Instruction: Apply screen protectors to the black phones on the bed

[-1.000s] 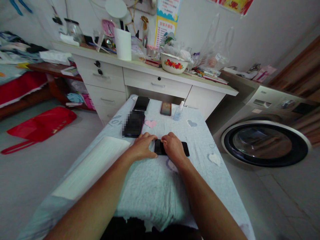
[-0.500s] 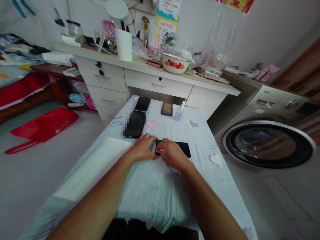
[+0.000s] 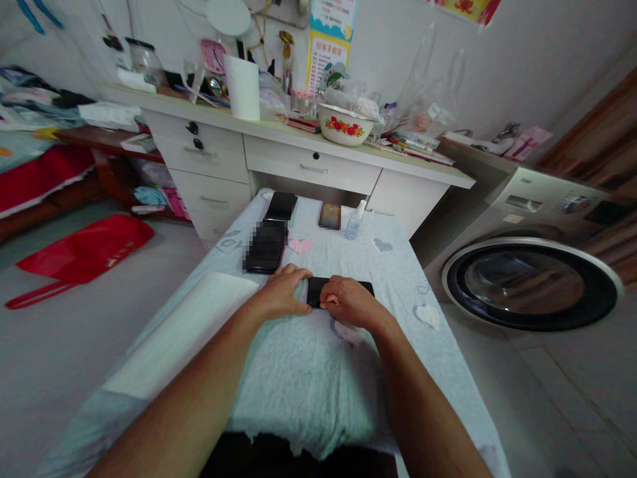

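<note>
A black smartphone lies flat, screen up, on the cloth-covered table, its long side running left to right. My left hand grips the phone's left end, thumb at the near corner and fingers at the far one. Over the middle of the screen, my right hand is closed, pressing down on the glass. A small orange-tan piece, perhaps cloth, shows under its curled fingers. Beyond my left hand lie a dark phone, partly pixelated, and a black flat case or device.
A spray bottle and a small brownish card-like item are at the table's far end. A long white paper or cloth strip lies left. Behind stands a cluttered white desk; a washing machine is at right.
My right hand has slid a little to the right along the phone's screen, baring more of its left part. My left hand stays at the phone's left end. The view has shifted slightly.
</note>
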The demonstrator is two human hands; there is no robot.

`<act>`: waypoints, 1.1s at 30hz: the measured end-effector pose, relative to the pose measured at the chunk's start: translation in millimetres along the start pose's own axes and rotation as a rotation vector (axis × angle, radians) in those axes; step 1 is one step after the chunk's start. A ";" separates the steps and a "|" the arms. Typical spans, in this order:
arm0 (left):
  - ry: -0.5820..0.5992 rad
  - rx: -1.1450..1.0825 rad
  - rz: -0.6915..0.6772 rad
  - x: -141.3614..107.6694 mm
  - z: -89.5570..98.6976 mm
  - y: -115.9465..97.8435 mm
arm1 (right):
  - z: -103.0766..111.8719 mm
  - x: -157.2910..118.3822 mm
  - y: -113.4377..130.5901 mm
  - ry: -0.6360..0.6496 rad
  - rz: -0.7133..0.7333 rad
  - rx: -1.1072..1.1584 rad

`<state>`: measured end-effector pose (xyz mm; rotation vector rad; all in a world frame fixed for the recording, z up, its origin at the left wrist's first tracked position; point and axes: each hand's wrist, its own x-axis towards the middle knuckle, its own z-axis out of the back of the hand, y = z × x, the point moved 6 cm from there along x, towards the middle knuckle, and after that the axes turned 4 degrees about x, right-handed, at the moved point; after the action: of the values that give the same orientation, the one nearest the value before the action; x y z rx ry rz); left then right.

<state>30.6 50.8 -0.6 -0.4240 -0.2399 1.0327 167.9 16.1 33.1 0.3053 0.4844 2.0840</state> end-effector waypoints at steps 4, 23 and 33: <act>-0.015 -0.006 -0.017 0.5 -1.0 0.6 | -3.8 1.9 6.1 -0.023 0.015 0.010; -0.017 -0.005 -0.041 1.8 -1.8 1.9 | -6.5 3.9 9.9 -0.036 -0.024 -0.053; -0.025 0.004 -0.038 2.6 -3.4 3.4 | -8.8 6.4 10.6 -0.047 -0.011 -0.039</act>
<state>30.6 53.8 -5.2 -0.4016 -0.2673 1.0018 153.1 14.6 30.3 0.3270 0.4158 2.0687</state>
